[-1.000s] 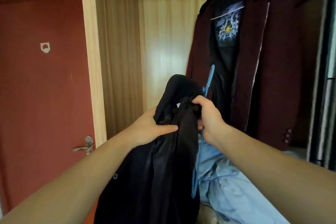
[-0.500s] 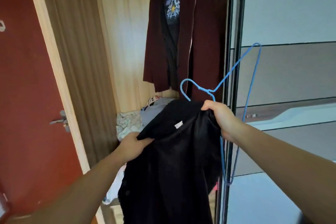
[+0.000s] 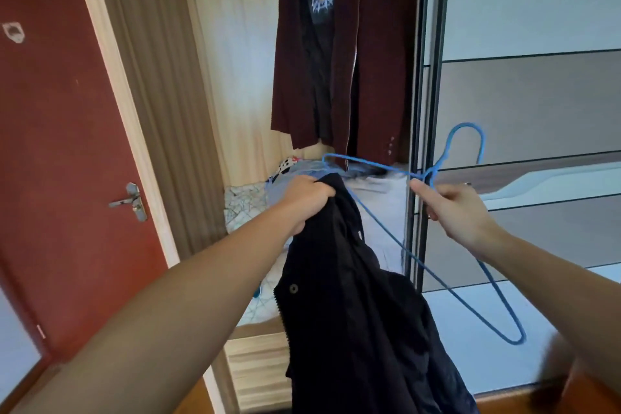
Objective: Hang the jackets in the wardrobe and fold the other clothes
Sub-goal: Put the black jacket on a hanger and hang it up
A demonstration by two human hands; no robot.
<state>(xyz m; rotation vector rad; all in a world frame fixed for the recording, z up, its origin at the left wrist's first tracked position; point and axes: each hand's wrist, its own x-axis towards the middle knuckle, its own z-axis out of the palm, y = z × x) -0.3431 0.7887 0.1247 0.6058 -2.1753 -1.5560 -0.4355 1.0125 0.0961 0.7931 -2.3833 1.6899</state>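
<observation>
A black jacket hangs down in front of me, gripped at its top by my left hand. My right hand holds a blue wire hanger just below its hook, out to the right of the jacket. One end of the hanger reaches the jacket's top by my left hand; the other points down to the right. Inside the open wardrobe a maroon jacket hangs over a black printed T-shirt.
A pile of loose clothes lies on the wardrobe's shelf below the hung jacket. The sliding wardrobe door stands to the right, its dark frame close to my right hand. A red room door with a metal handle is at the left.
My hands have come apart: the right one let go of the jacket and drew the hanger out to the right. The left hand moved up to the jacket's top. The view swung right.
</observation>
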